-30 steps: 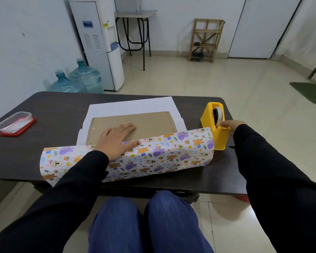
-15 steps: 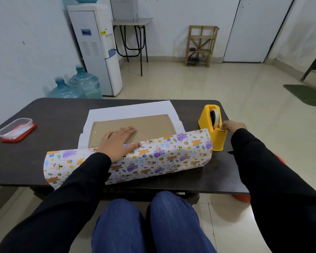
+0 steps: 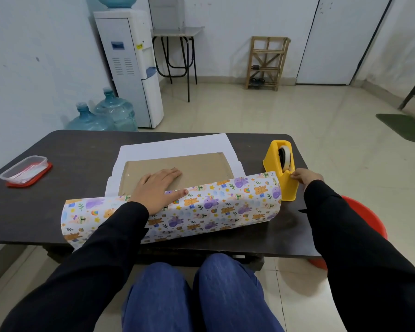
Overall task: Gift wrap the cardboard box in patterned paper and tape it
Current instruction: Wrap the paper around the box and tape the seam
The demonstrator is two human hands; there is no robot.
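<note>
A flat brown cardboard box (image 3: 197, 166) lies on the white back of the patterned paper (image 3: 213, 207) in the middle of the dark table (image 3: 77, 152). The paper's near flap curls up over the box's front edge. My left hand (image 3: 157, 188) lies flat, fingers spread, pressing that flap onto the box top. At the right stands a yellow tape dispenser (image 3: 282, 168) with a white roll. My right hand (image 3: 306, 176) pinches at its front cutter; whether tape is between the fingers is too small to tell.
A clear plastic container with a red lid (image 3: 24, 171) sits at the table's left edge. A red stool (image 3: 367, 224) stands under my right arm. Beyond the table are two water jugs (image 3: 106, 113), a water dispenser (image 3: 132, 68) and open floor.
The camera has tilted slightly, so the table sits lower in view. Both hands stay where they were, the left on the flap and the right at the dispenser's cutter.
</note>
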